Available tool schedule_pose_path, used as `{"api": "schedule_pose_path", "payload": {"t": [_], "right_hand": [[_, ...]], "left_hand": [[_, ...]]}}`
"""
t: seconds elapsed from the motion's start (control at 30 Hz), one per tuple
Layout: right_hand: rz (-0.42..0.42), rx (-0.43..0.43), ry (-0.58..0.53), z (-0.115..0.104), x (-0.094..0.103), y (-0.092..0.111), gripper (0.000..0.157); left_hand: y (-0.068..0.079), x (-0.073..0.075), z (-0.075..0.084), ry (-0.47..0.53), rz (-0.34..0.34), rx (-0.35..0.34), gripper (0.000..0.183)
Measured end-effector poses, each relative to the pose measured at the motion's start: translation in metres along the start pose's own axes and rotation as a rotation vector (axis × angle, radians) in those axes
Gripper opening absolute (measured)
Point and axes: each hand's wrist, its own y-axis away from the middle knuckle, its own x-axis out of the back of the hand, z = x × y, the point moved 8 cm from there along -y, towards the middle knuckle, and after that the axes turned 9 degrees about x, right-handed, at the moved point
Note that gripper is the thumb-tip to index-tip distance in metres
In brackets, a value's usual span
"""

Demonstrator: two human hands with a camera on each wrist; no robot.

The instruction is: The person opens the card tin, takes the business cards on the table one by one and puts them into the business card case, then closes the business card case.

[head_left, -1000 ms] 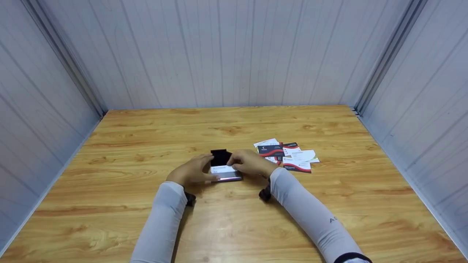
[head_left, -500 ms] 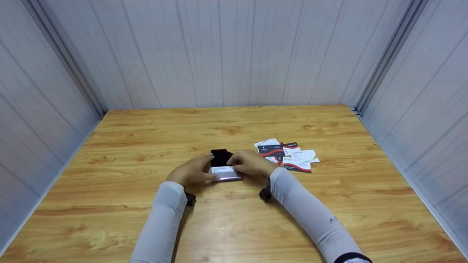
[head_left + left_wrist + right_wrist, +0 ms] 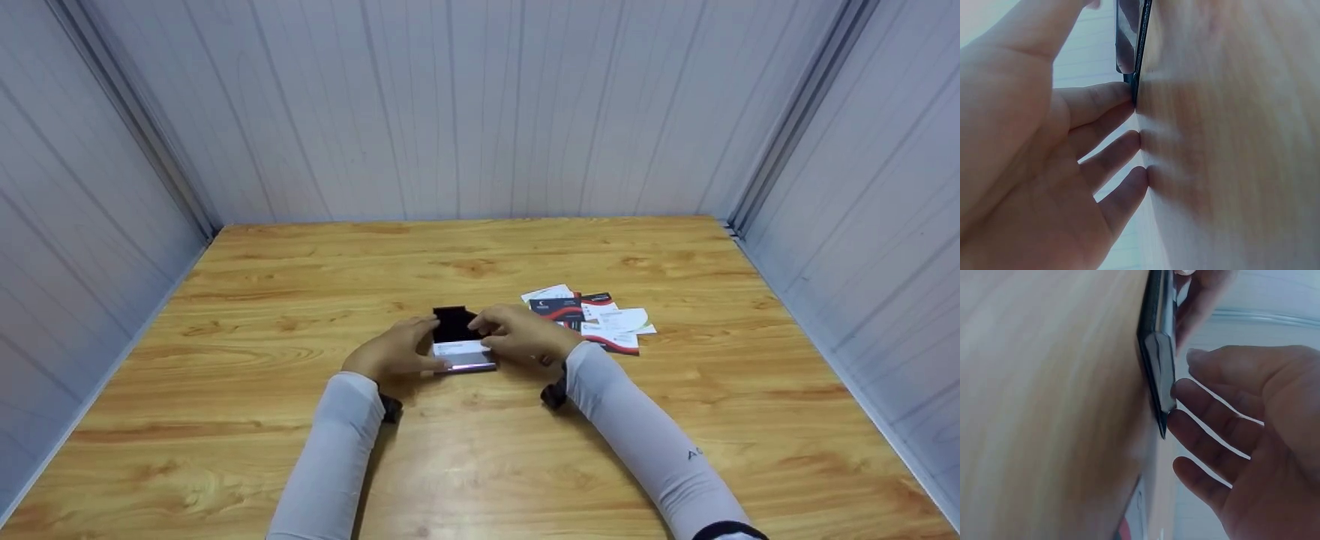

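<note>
In the head view a business card holder [image 3: 471, 358] lies on the table with its black lid [image 3: 452, 324] folded back. A white card [image 3: 457, 348] sits inside, partly covered by the silver front. My left hand [image 3: 394, 347] holds the holder's left side, thumb at the front corner and a fingertip at the lid's edge. Its other fingertips rest on the table in the left wrist view. My right hand [image 3: 521, 332] is at the right side. In the right wrist view its loosely bent fingers [image 3: 1202, 439] reach the holder's edge, and the thumb stands apart from it.
Several loose business cards [image 3: 611, 337], white, black and red, lie overlapping to the right, beyond the right hand. The wooden table [image 3: 300, 270] meets pale panelled walls at the back and sides.
My right hand has shifted slightly right and its fingers have loosened from the card. The card sits a little lower in the holder than a second ago. The left hand stays put.
</note>
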Motion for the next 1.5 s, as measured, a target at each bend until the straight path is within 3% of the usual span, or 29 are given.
{"api": "schedule_pose_path", "payload": {"t": [0.07, 0.67, 1.0, 1.5], "right_hand": [[0.019, -0.019, -0.042, 0.002, 0.006, 0.004, 0.036], [0.191, -0.232, 0.012, 0.045, 0.068, 0.053, 0.044], [0.227, -0.283, 0.084, 0.068, 0.08, 0.072, 0.049], [0.162, -0.435, 0.179, 0.091, 0.081, 0.087, 0.062]], "left_hand": [[0.0, 0.0, 0.0, 0.003, 0.002, 0.0, 0.091], [0.001, 0.001, -0.003, 0.024, 0.0, -0.002, 0.091], [0.0, -0.001, -0.002, 0.013, 0.002, -0.002, 0.09], [0.001, -0.001, 0.0, 0.013, 0.006, -0.016, 0.092]]}}
